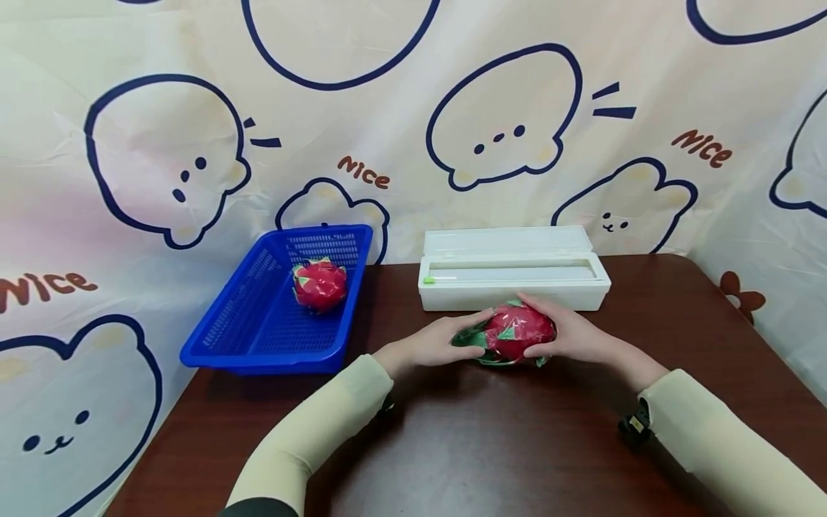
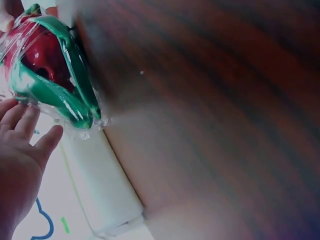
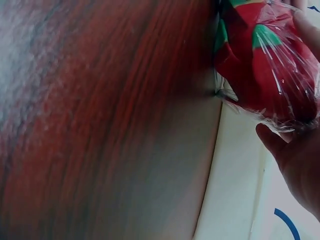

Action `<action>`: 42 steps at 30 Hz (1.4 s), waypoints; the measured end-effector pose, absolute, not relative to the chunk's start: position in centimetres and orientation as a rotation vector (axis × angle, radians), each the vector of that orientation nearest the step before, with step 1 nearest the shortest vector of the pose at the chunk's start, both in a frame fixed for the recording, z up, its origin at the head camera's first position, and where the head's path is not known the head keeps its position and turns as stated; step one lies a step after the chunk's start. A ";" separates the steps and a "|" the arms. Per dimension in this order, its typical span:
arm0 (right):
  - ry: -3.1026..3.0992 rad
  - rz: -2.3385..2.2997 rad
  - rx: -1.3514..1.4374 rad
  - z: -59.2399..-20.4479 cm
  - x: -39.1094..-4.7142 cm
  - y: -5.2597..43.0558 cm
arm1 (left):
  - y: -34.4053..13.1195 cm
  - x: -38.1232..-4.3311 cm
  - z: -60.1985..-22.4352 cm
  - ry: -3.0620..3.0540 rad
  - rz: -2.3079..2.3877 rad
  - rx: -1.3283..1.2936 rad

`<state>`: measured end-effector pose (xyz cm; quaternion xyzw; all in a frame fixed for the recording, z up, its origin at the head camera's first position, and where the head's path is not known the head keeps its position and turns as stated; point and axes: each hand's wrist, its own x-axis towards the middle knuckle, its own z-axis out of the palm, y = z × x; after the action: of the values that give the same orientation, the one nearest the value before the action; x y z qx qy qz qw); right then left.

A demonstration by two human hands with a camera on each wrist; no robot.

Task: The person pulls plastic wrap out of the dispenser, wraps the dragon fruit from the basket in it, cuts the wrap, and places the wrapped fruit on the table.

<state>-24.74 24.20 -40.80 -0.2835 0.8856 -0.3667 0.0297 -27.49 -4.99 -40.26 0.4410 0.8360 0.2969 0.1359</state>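
A red dragon fruit (image 1: 519,332) with green scales lies between both hands, wrapped in clear plastic film that shines in both wrist views. The left hand (image 1: 442,340) holds its green leafy end, with fingers and thumb on either side. Around the other end, the right hand (image 1: 571,332) grips the fruit, its fingers over the far side and its thumb on the near side. In the left wrist view, long green scales (image 2: 52,97) show under the film. Loose film edges stick out beneath the red skin (image 3: 280,75) in the right wrist view.
Just behind the fruit stands a long white cling film box (image 1: 513,296), its lid raised and a small green piece at its left front. A blue plastic basket (image 1: 258,362) at the left holds another dragon fruit (image 1: 319,285). Everything is on a dark brown table (image 1: 491,445) against a patterned cloth.
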 end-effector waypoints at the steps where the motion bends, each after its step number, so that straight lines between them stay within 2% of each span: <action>1: 2.731 -1.138 -0.873 -40.9 -24.8 24.2 | -5.0 -27.5 -40.3 2.408 0.879 1.276; 12: 2.732 -1.157 -0.848 -40.7 -24.9 23.9 | -7.4 -28.6 -41.2 2.461 0.831 1.153; 18: 2.717 -1.162 -0.842 -40.8 -24.8 23.9 | -7.4 -28.9 -41.8 2.513 0.750 1.084; 27: 2.707 -1.188 -0.856 -41.0 -25.2 24.0 | -6.9 -29.1 -42.2 2.479 0.896 1.029; 42: 2.709 -1.155 -0.904 -40.8 -25.6 23.7 | -9.1 -28.1 -40.6 2.506 0.967 1.050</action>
<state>-25.62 23.73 -40.79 -0.2932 0.8790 -0.3748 0.0308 -28.10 -9.10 -40.56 0.3612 0.8617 0.3325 0.1283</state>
